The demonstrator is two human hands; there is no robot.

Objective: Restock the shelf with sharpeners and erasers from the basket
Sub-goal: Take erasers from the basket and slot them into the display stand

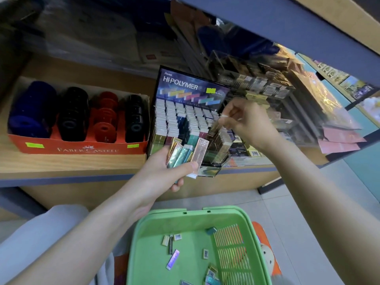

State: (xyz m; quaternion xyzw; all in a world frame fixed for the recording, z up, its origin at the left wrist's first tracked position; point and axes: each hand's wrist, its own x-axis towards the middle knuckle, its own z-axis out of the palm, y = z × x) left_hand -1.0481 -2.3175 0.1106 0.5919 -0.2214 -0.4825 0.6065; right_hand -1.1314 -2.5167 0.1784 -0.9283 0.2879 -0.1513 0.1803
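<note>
My left hand (pixel 164 171) grips a fan of several shiny wrapped erasers (pixel 186 155) in front of the shelf edge. My right hand (pixel 246 122) pinches one eraser (pixel 214 127) and holds it over the Hi-Polymer eraser display box (pixel 191 89), which stands on the wooden shelf (pixel 72 161) packed with rows of erasers. Left of it, a red Faber-Castell box (pixel 82 149) holds blue, black and red sharpeners (pixel 72 114). Below, a green basket (pixel 185 219) contains several loose erasers (pixel 172 259).
Clear plastic trays of small eraser packs (pixel 267 89) fill the shelf to the right of the display box. An upper shelf board (pixel 287 23) overhangs close above. Pink packets (pixel 339 140) lie at the far right. Tiled floor surrounds the basket.
</note>
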